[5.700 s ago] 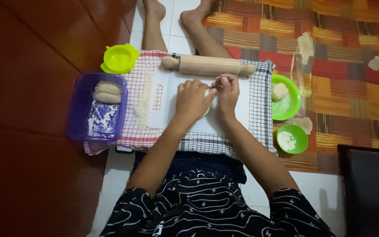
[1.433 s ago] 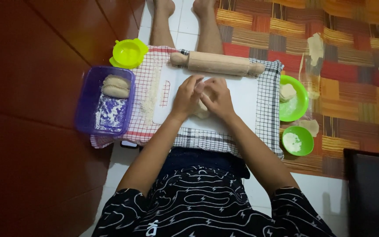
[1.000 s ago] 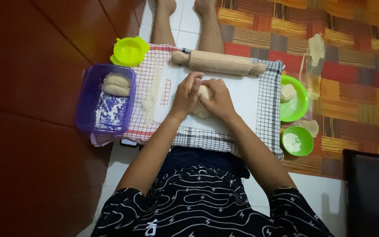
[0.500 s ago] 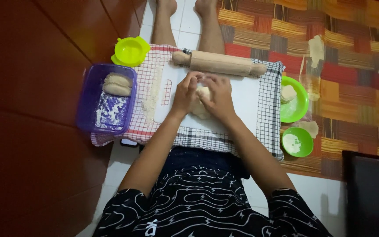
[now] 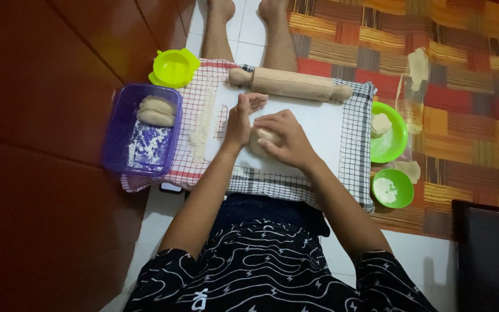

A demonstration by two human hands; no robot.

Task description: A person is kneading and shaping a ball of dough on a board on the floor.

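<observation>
1. The right hand (image 5: pixel 287 141) is cupped over a lump of dough (image 5: pixel 261 140), fingers curled around its far and right sides; the dough rests on the white board (image 5: pixel 324 124).
2. The left hand (image 5: pixel 242 118) stands edge-on with its fingers stretched out flat, pressing against the dough's left side rather than closing round it.
3. Just beyond both hands lies a wooden rolling pin (image 5: pixel 290 84), across the far edge of the board.
4. Left of the left hand, past a strip of flour, sits a purple tub (image 5: pixel 123 124) holding two shaped dough pieces (image 5: pixel 157 111) and loose flour.
5. Beyond that tub stands a yellow-green mould (image 5: pixel 174 67).
6. Right of the right hand, off the checked cloth (image 5: pixel 359 150), a large green bowl (image 5: pixel 397 136) holds a dough piece; nearer the person, a small green bowl (image 5: pixel 402 190) holds white flour.
</observation>
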